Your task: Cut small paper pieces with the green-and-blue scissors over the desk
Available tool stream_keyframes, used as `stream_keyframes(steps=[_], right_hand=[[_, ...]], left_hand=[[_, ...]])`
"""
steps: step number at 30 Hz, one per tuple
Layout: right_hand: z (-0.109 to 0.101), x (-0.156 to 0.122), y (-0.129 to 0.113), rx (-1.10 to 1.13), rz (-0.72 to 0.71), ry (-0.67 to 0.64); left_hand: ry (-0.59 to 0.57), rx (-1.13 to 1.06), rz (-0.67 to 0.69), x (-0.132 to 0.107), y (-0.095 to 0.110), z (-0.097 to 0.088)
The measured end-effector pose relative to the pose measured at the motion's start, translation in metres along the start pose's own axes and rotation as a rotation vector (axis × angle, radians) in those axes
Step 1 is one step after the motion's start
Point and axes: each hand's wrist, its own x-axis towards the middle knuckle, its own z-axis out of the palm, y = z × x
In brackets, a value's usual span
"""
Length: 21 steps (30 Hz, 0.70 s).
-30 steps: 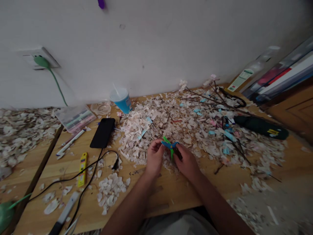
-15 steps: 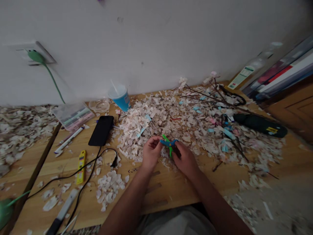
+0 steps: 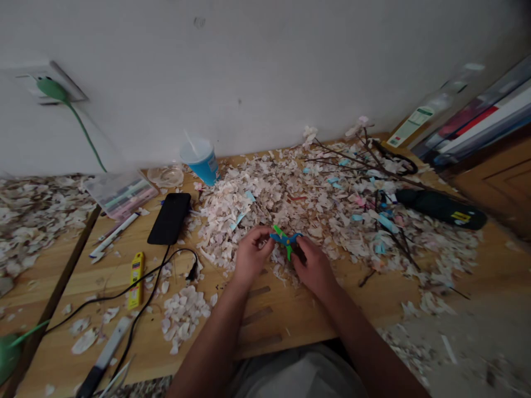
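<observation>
My right hand is closed on small blue-and-green scissors, with the thumb and fingers at the handles. The scissors' two halves are spread into a cross, their tips pointing left. Facing those tips, my left hand has its thumb and fingertips pinched together. Whatever is between those fingertips is too small and dark to make out. Both hands are just above the near edge of a wide heap of pale petal-like pieces, which has a few light-blue strips in it.
Left of my arms are a smaller petal pile, a black phone on a cable, a yellow packet and a dark-handled knife-like tool. Behind are a blue cup and bare branches. A dark umbrella-like bundle lies right.
My left hand has shifted slightly left, its pinched fingertips a little farther from my right hand. The scissors stay in my right hand. The whole view has moved slightly.
</observation>
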Motion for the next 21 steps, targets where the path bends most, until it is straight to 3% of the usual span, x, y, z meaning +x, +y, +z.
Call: stream_keyframes(steps=[16,19,21], right_hand=[[0.001,-0.001,0.001,-0.046,-0.027,-0.024],[0.002,-0.002,0.002,-0.044,-0.026,-0.010],[0.002,-0.002,0.003,-0.039,-0.024,0.021]], left_hand=[[-0.155,0.289,0.207,0.009,0.019,-0.023],[-0.175,0.239,0.151,0.009,0.019,-0.025],[-0.159,0.062,0.019,0.007,0.017,-0.020]])
